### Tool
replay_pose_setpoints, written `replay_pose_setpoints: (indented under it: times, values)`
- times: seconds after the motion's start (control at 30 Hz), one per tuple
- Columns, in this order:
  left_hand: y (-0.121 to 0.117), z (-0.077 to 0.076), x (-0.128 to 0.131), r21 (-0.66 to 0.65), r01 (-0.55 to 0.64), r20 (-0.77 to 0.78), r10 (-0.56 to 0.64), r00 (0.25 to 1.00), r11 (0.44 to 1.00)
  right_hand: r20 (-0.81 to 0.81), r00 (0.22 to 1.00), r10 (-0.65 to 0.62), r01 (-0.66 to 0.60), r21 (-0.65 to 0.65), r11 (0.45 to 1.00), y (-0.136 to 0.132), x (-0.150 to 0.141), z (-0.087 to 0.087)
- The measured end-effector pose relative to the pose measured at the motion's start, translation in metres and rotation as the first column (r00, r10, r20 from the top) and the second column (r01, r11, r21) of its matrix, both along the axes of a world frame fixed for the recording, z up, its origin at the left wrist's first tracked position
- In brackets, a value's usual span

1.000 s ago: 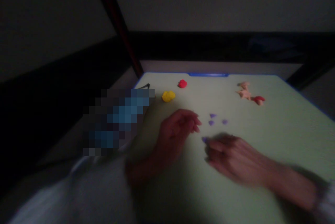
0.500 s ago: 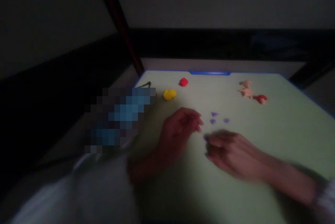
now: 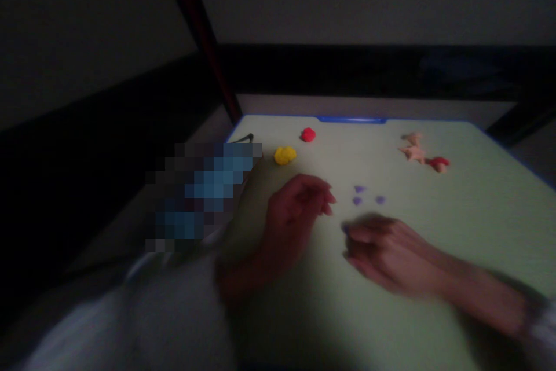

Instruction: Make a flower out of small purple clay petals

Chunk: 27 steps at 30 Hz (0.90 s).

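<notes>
My right hand (image 3: 399, 255) is low over the pale board (image 3: 482, 220), with its fingers closed on a small purple piece of modelling clay (image 3: 346, 230). Most of that piece is hidden by my fingertips. Just beyond the hand lie three more small purple pieces: a pointed one (image 3: 359, 189), one nearer me (image 3: 357, 201) and one to the right (image 3: 380, 200). My left hand (image 3: 293, 215) rests on its side to their left. Its fingers are loosely curled and a little apart, and nothing shows between them.
Toward the back left sit a yellow clay lump (image 3: 285, 155) and a red clay lump (image 3: 308, 135). At the back right are peach-coloured clay shapes (image 3: 414, 153) and a red-and-peach piece (image 3: 439, 164). A blue handle (image 3: 351, 120) lines the board's far edge. A blurred-out patch (image 3: 212, 188) adjoins the left side.
The purple piece at my right fingertips shows less than before, more covered by the fingers. Both hands stay nearly in place; the whole view has shifted slightly.
</notes>
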State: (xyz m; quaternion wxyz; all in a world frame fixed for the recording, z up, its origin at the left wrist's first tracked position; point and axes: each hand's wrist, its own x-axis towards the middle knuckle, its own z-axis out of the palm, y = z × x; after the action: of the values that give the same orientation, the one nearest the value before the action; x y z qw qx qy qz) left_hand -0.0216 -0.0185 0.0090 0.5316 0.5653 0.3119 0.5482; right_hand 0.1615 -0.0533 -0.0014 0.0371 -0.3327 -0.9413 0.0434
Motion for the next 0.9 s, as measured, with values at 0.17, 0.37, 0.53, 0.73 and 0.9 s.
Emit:
replay_pose_setpoints:
  times: [0.17, 0.37, 0.53, 0.73, 0.9]
  values:
    - [-0.0009, 0.0010, 0.0004, -0.007, 0.006, -0.004, -0.006, 1.000, 1.000, -0.002, 1.000, -0.002, 0.002, -0.009, 1.000, 0.0007, -0.0005, 0.0002]
    - [-0.0001, 0.0010, 0.0010, -0.012, 0.011, -0.007, -0.011, 1.000, 1.000, 0.002, 1.000, -0.003, 0.003, -0.018, 1.000, 0.0014, -0.0007, 0.0001]
    - [0.0001, -0.0002, 0.0001, -0.004, 0.020, 0.000, -0.020, 1.000, 1.000, 0.024, 1.000, 0.003, -0.002, -0.020, 1.000, 0.0025, -0.0019, 0.0021]
    - [0.0005, -0.0007, 0.0002, -0.012, 0.038, 0.003, -0.038, 0.999, 0.999, 0.011, 1.000, -0.004, 0.004, -0.009, 1.000, 0.0041, -0.0034, 0.0021]
    - [0.0005, -0.0005, 0.0000, -0.029, 0.041, 0.000, -0.041, 0.999, 0.999, 0.011, 1.000, -0.016, 0.016, 0.000, 1.000, 0.0049, -0.0050, 0.0024]
